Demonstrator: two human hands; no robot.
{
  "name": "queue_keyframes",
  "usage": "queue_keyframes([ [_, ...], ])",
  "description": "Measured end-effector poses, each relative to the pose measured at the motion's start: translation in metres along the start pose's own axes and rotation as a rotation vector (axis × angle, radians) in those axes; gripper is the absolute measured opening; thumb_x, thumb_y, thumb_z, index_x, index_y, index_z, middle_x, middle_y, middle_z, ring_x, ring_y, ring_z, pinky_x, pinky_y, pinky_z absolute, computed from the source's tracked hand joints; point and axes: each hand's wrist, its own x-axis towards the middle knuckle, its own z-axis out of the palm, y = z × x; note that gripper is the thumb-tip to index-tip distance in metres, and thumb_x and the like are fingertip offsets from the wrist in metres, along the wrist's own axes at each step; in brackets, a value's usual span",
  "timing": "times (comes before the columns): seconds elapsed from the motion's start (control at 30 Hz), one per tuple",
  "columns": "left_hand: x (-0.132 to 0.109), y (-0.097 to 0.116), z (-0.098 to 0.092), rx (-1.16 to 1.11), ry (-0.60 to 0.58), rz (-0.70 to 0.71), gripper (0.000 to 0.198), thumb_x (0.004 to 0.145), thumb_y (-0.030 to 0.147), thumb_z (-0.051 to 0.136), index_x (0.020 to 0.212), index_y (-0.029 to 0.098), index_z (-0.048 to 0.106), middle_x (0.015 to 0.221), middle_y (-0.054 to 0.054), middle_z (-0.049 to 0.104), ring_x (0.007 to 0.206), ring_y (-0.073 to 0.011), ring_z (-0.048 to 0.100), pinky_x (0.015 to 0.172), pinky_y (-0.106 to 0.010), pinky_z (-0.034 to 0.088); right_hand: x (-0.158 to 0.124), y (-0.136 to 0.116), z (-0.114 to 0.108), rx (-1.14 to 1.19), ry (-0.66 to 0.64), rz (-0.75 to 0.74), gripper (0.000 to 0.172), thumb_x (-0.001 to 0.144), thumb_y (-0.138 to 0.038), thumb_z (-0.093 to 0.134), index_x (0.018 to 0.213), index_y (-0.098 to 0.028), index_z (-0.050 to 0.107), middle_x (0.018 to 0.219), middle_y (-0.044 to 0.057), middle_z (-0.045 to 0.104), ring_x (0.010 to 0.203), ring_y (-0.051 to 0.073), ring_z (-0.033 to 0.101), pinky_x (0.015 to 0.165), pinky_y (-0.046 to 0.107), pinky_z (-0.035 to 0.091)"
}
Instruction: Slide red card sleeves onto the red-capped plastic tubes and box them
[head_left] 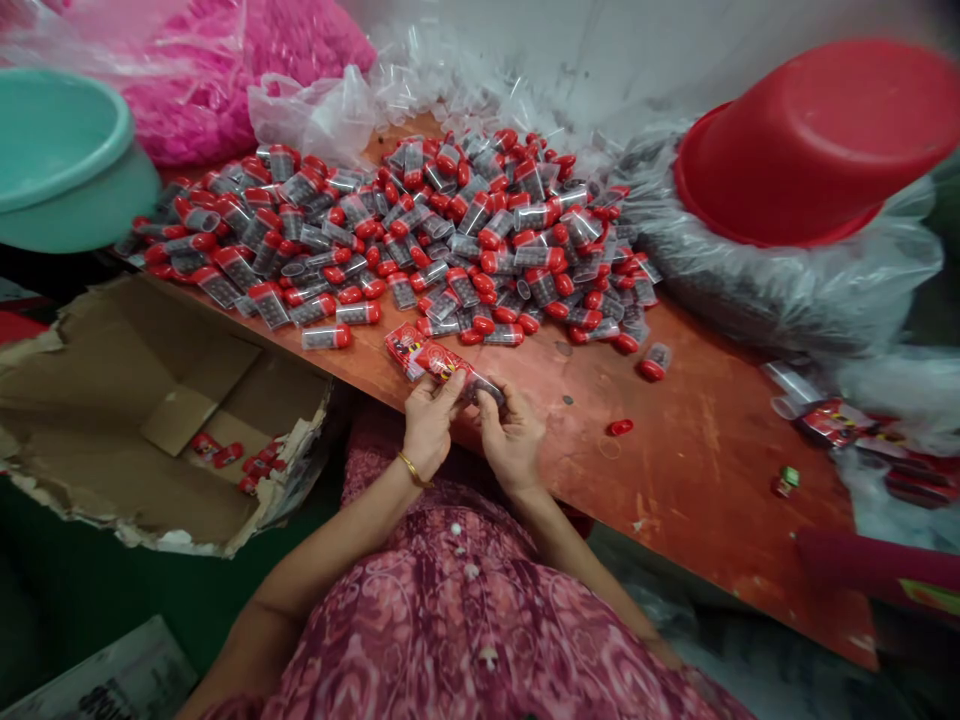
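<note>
My left hand [429,428] is closed on a red printed sleeve [444,360], thumb on top. My right hand [513,438] pinches a small clear tube with dark contents [487,388] at the sleeve's right end. The two pieces meet between my hands; how far one sits inside the other I cannot tell. More red printed sleeves [403,345] lie on the table just beyond my left fingers. Past them spreads a large pile of red-capped clear tubes [450,230]. One tube [655,362] stands apart to the right, and a loose red cap [620,427] lies nearer.
A torn cardboard box [112,400] at the left holds several red-wrapped pieces [259,465]. A teal basin [67,165] and pink-filled bags [187,80] stand behind. At right are a red bucket [810,150] on a plastic bag [780,290] and a tiny green-topped item [787,480].
</note>
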Motion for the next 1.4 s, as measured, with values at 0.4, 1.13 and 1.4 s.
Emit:
queue_keyframes([
  [0.4, 0.004, 0.000, -0.019, 0.339, -0.165, 0.217, 0.033, 0.067, 0.047, 0.069, 0.069, 0.015, 0.065, 0.066, 0.000, 0.065, 0.062, -0.0107, 0.058, 0.064, -0.022, 0.045, 0.006, -0.017, 0.006, 0.500, -0.202, 0.429, 0.031, 0.067, -0.045, 0.069, 0.083, -0.019, 0.065, 0.068, -0.001, 0.067, 0.050, 0.011, 0.061, 0.050, 0.024, 0.053],
  [1.13, 0.000, 0.013, -0.017, 0.257, -0.216, 0.116, 0.032, 0.056, 0.040, 0.078, 0.073, 0.014, 0.068, 0.070, -0.003, 0.069, 0.063, -0.0115, 0.059, 0.063, -0.022, 0.045, 0.001, -0.022, 0.005, 0.484, -0.222, 0.330, 0.031, 0.063, -0.045, 0.073, 0.079, -0.020, 0.065, 0.066, -0.003, 0.065, 0.047, 0.008, 0.058, 0.046, 0.021, 0.052],
  [1.4, 0.000, 0.005, -0.016, 0.385, -0.193, 0.188, 0.031, 0.064, 0.045, 0.072, 0.066, 0.014, 0.066, 0.055, 0.003, 0.059, 0.053, -0.0082, 0.051, 0.056, -0.021, 0.042, 0.002, -0.022, 0.004, 0.483, -0.150, 0.340, 0.029, 0.068, -0.044, 0.070, 0.080, -0.019, 0.065, 0.059, -0.005, 0.063, 0.044, 0.008, 0.057, 0.047, 0.021, 0.051],
])
